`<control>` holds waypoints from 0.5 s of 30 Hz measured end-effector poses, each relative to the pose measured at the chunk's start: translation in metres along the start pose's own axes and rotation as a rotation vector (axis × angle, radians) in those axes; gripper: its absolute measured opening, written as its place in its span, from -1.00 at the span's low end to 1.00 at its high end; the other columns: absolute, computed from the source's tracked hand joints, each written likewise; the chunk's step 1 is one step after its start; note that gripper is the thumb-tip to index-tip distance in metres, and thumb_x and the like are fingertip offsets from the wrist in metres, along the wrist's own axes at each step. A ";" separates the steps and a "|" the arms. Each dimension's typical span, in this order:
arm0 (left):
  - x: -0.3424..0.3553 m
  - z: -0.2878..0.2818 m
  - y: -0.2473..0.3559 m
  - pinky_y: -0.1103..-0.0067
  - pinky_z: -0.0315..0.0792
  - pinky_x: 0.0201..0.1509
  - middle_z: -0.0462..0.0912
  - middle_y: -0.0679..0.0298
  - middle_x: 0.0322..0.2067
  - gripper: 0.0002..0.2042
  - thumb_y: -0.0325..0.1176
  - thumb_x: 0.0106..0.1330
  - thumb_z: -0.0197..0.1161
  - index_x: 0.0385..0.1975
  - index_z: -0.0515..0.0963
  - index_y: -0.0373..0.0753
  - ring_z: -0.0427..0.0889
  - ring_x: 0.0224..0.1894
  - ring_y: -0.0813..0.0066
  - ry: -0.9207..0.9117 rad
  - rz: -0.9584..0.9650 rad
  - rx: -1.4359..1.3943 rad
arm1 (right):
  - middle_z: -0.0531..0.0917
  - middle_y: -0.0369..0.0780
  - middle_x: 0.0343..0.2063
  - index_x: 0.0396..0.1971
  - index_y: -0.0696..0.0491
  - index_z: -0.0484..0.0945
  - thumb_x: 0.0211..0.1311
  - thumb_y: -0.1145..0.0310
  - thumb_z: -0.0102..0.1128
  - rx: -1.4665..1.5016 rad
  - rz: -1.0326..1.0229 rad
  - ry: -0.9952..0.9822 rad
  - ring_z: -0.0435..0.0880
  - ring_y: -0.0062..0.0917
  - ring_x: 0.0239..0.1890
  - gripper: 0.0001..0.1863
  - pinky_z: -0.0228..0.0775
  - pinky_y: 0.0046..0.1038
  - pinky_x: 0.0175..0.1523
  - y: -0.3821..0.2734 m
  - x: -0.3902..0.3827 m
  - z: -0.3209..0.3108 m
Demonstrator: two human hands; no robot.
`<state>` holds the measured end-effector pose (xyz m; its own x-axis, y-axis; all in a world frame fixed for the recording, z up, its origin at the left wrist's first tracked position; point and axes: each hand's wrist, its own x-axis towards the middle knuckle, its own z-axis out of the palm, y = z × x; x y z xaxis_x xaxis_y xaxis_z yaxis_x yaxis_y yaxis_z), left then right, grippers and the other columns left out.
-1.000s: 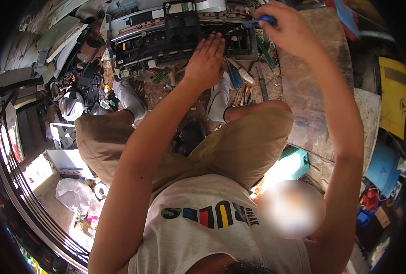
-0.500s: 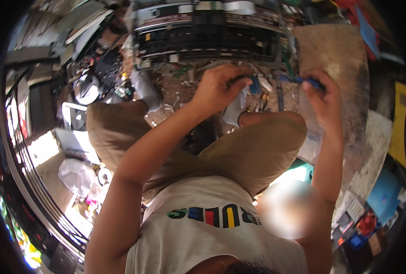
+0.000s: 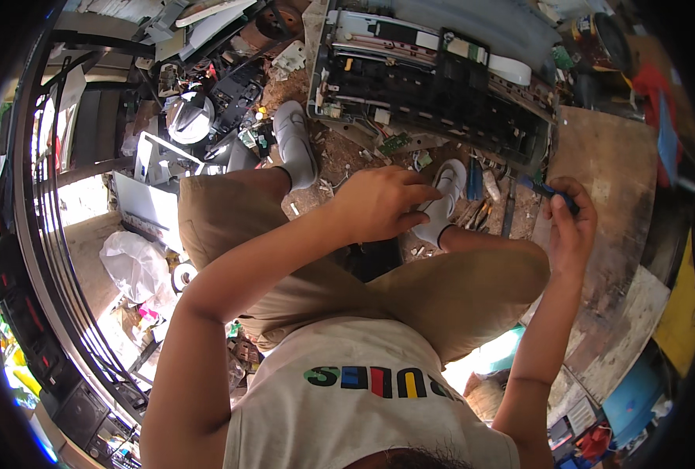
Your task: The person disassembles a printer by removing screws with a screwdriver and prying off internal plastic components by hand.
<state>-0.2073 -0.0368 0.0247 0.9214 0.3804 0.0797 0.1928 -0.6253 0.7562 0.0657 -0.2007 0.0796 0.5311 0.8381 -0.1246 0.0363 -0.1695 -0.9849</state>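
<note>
My right hand (image 3: 573, 223) grips a slim blue-and-black hand tool (image 3: 562, 198), pinched between thumb and fingers near the right corner of the machine. Its exact kind cannot be made out. My left hand (image 3: 383, 203) hovers over the ground between my feet, fingers loosely bent and thumb apart, with nothing visible in it. In front of both hands lies an opened-up printer (image 3: 433, 86), its dark inner frame and rails exposed, set at a slant.
Several hand tools (image 3: 480, 211) lie on the dirt by my right shoe (image 3: 445, 195). A worn wooden board (image 3: 605, 180) stretches along the right. Dismantled parts and a round silver piece (image 3: 191, 117) crowd the left, with a clear plastic bag (image 3: 136, 266) nearer me.
The view has turned, so the printer now appears farther right and slanted. My left hand's fingers have loosened from a pinch. My right hand still holds the blue-and-black tool.
</note>
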 end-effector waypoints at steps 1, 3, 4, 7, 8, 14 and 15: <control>0.001 -0.013 -0.003 0.36 0.56 -0.10 0.69 0.30 -0.25 -0.74 -0.22 0.18 0.35 -0.14 0.65 -0.07 0.67 -0.15 0.21 -0.050 -0.021 0.044 | 0.54 -0.34 -0.38 -0.09 0.20 0.53 0.27 0.36 0.25 0.096 0.017 0.007 0.42 -0.71 -0.39 -0.71 0.25 -0.64 -0.27 0.004 0.004 0.003; 0.000 -0.045 -0.016 0.36 0.56 -0.14 0.70 0.27 -0.30 -0.79 -0.21 0.19 0.34 -0.23 0.67 -0.10 0.68 -0.20 0.21 -0.051 -0.126 0.150 | 0.57 -0.31 -0.35 -0.02 0.21 0.50 0.29 0.35 0.23 0.295 0.052 0.015 0.45 -0.68 -0.39 -0.66 0.28 -0.62 -0.26 0.010 0.015 0.011; 0.002 -0.062 -0.027 0.36 0.56 -0.17 0.71 0.24 -0.34 -0.81 -0.21 0.20 0.33 -0.28 0.68 -0.13 0.69 -0.24 0.19 -0.003 -0.203 0.207 | 0.57 -0.29 -0.33 0.01 0.21 0.49 0.30 0.33 0.22 0.423 0.079 0.023 0.46 -0.66 -0.36 -0.64 0.29 -0.60 -0.24 0.010 0.021 0.017; 0.012 -0.109 -0.068 0.35 0.55 -0.24 0.70 0.14 -0.45 -0.78 -0.16 0.24 0.30 -0.35 0.68 -0.19 0.70 -0.36 0.13 0.345 -0.503 0.223 | 0.57 -0.23 -0.26 0.09 0.20 0.43 0.35 0.30 0.17 0.775 0.137 -0.004 0.48 -0.60 -0.28 -0.59 0.32 -0.54 -0.18 0.016 0.036 0.034; 0.013 -0.117 -0.083 0.34 0.56 -0.23 0.70 0.13 -0.47 -0.78 -0.16 0.24 0.29 -0.36 0.67 -0.18 0.70 -0.36 0.11 0.450 -0.564 0.160 | 0.57 -0.22 -0.23 0.12 0.20 0.40 0.36 0.28 0.16 0.870 0.141 -0.064 0.48 -0.58 -0.25 -0.57 0.32 -0.52 -0.16 0.020 0.041 0.038; 0.034 -0.114 -0.103 0.39 0.53 -0.25 0.71 0.09 -0.45 -0.66 -0.05 0.23 0.31 -0.36 0.67 -0.26 0.70 -0.41 0.16 0.277 -0.687 0.274 | 0.53 -0.21 -0.16 0.27 0.16 0.26 0.38 0.23 0.15 0.908 0.082 -0.227 0.46 -0.53 -0.17 -0.44 0.33 -0.44 -0.08 0.042 0.070 0.047; 0.037 -0.114 -0.101 0.39 0.53 -0.24 0.70 0.09 -0.45 -0.65 -0.04 0.17 0.34 -0.37 0.67 -0.26 0.69 -0.40 0.18 0.269 -0.728 0.288 | 0.52 -0.22 -0.15 0.28 0.15 0.24 0.38 0.23 0.15 0.876 0.083 -0.221 0.46 -0.53 -0.17 -0.43 0.34 -0.44 -0.07 0.045 0.073 0.046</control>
<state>-0.2308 0.1181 0.0249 0.4274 0.8849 -0.1851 0.8227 -0.2959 0.4854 0.0672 -0.1235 0.0206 0.3259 0.9364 -0.1304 -0.6994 0.1460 -0.6997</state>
